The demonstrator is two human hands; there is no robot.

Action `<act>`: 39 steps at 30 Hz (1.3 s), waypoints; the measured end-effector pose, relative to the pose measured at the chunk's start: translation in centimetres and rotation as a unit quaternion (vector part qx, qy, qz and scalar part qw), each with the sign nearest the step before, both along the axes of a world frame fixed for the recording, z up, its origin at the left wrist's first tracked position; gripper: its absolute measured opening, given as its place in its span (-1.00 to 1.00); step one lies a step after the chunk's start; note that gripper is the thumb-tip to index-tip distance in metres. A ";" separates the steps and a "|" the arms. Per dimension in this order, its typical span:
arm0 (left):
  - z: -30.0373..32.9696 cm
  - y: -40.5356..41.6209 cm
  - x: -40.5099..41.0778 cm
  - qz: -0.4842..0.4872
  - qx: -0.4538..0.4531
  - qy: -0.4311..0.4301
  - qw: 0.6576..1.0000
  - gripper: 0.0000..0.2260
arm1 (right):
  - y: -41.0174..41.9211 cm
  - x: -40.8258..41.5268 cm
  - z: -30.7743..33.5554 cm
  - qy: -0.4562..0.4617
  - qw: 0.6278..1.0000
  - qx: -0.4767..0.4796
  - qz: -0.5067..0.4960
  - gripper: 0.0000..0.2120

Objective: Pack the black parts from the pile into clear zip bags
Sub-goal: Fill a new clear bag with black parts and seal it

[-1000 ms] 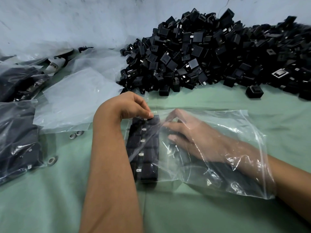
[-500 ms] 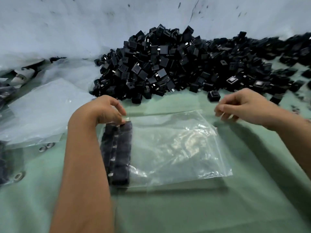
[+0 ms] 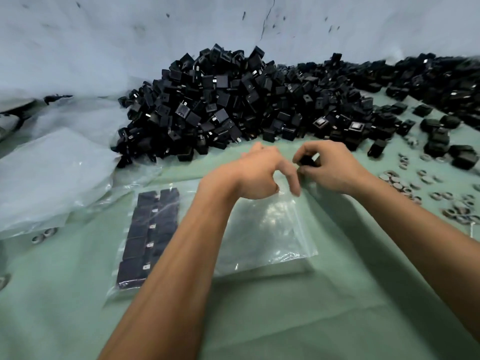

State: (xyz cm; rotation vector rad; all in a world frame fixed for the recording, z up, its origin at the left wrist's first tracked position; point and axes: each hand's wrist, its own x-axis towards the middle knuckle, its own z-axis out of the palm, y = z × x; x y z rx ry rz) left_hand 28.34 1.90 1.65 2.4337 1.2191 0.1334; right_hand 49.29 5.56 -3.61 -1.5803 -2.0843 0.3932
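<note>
**Head view: one black part pinched at the bag's far corner**

Head camera shows the right hand [image 3: 330, 167] with its fingers [image 3: 302, 152] curled round a single black part [image 3: 306, 161], pinched between thumb and fingertips. Only a small dark patch of that part shows between them, so its long axis cannot be told. The left hand [image 3: 262, 175] sits just beside it, nearly touching, its fingers loosely curled and pointing down toward the clear zip bag [image 3: 270, 229]; whether they grip the film or only hover over it is not clear.

What the coming move turns on, I judge, is this: the bag lies flat on the table [image 3: 337, 307], below and nearer the person than the pinched part, and both hands are over its far right corner. If the mouth is along the right edge, the part has to travel leftward and down into it, toward the packed block of black parts [image 3: 148, 237] that already fills the bag's left end in two neat columns, long axis running away from the person. The right hand is the one carrying; the left is nearer the bag and better placed to lift the film open.

Beyond the fingers, well apart, stands the pile [image 3: 233, 105] against a pale sheet. To the right lie loose metal rings [image 3: 400, 183]; to the left, spare clear bags [image 3: 52, 178].
</note>
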 end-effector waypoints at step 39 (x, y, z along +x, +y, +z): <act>1.6 0.2 -17.1 0.257 0.069 -0.377 0.887 -0.91 | -2.3 -15.8 -0.6 0.000 0.848 -0.329 0.416 -0.87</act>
